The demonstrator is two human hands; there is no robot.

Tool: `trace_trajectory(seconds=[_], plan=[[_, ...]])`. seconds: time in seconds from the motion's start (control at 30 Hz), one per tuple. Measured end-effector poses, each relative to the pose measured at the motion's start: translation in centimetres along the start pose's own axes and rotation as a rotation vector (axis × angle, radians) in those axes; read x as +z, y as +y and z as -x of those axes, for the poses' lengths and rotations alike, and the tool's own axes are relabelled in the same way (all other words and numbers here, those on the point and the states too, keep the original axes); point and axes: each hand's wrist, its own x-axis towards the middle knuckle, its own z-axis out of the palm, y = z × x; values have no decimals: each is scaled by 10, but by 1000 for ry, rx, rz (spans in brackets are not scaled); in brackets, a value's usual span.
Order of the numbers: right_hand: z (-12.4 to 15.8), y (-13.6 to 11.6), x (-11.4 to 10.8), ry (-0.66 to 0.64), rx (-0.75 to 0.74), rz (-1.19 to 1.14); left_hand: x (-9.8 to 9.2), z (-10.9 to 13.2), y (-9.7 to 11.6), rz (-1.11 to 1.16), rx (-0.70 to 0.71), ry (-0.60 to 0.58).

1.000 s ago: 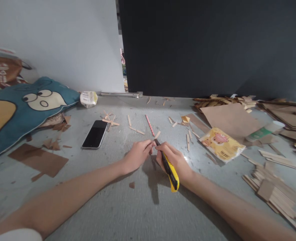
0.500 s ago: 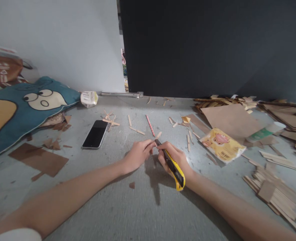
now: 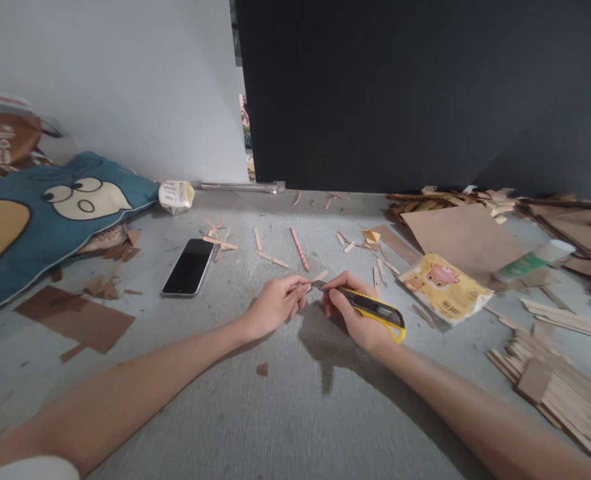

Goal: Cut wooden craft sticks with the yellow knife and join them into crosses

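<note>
With the hands as the dial's centre, a dark panel (image 3: 400, 93) stands from about twelve to two o'clock and a pale panel (image 3: 110, 87) from ten to eleven, slightly apart; their lower edges run along the back of the grey tabletop (image 3: 215, 413), which leaves the hands room to move at six, around one brown scrap (image 3: 262, 369). A blue cushion (image 3: 70, 230) with a cartoon face lies between nine and ten, a brown paper sheet (image 3: 460, 230) between two and three. At ten, behind the cushion, a brown bag (image 3: 18, 137) bears pale characters too blurred to read; the yellow packet (image 3: 445, 287) at three has dark characters, equally illegible, below a pink cartoon. The right hand (image 3: 359, 327) is curled closed, the left hand (image 3: 275, 303) pinched at the fingertips. A phone (image 3: 189, 267) lies at nine, screen dark. The yellow-and-black cutter (image 3: 375, 308) is gripped in the right hand, its tip towards nine, near the left fingertips; contact cannot be told. Past the packet, at three, lies a green-and-white tube (image 3: 530, 261), its label unreadable. A red-and-white straw (image 3: 299, 250) points to twelve; the left fingertips hold a small wooden stick (image 3: 320, 275), slanting towards one
</note>
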Motion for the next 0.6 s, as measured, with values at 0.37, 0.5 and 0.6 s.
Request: trace_trajectory(seconds=[0.37,0.5,0.6], plan=[[-5,4,-3,-60,114,-175,-3,-1,5,-17,23,-22],[2,4,-4,-16,-15,-61,-3,-1,3,14,1,-3],[5,5,-4,-11,-62,87,-3,-1,0,20,17,0]])
